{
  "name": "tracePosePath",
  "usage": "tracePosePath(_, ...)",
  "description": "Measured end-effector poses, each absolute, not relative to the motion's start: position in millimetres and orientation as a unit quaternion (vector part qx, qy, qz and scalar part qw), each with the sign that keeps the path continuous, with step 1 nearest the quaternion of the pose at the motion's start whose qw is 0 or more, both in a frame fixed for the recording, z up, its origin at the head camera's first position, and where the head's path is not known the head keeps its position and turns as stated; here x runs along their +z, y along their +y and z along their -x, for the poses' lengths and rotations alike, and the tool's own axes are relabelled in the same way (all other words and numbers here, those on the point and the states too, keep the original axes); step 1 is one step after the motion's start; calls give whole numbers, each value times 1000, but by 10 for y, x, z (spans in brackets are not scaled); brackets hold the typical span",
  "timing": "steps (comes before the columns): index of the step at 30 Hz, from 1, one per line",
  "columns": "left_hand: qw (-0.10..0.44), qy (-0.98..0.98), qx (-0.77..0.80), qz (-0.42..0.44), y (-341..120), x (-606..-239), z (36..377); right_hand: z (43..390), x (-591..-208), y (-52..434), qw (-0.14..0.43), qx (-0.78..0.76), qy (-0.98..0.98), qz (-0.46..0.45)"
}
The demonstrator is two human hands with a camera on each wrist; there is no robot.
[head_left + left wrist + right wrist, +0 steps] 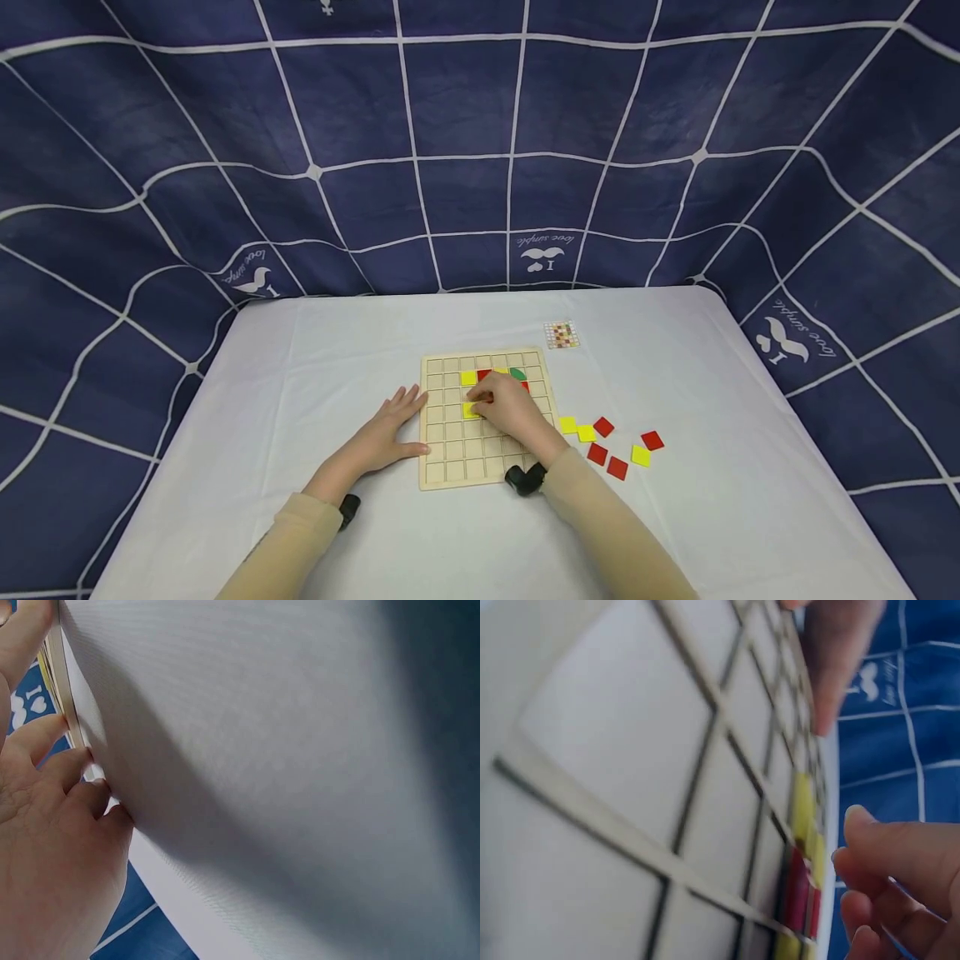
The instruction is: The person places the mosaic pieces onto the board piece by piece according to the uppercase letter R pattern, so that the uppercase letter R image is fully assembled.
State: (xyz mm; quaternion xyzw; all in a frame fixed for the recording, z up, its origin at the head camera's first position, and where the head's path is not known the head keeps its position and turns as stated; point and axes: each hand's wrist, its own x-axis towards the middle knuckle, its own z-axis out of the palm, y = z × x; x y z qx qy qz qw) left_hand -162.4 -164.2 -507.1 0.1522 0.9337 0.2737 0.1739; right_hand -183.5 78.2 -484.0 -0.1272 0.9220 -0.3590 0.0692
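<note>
Wooden grid board (454, 451), partly out of sight beneath right hand (514, 408).

Head view high, facing forward-down; wrist views close, all sharing board (455, 451).

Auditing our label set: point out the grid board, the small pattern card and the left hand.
Grid board (454, 451): head view, on a bare cell toward its near left corner.
Pattern card (562, 334): head view, middle of its printed face.
Left hand (381, 438): head view, on the back of it.
</note>
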Motion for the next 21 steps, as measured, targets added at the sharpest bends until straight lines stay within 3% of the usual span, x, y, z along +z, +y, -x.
tracePosePath(21, 170, 934, 273, -156, -1665, -5054, 1638, 1589, -4778, 2123, 44, -398, 916, -40)
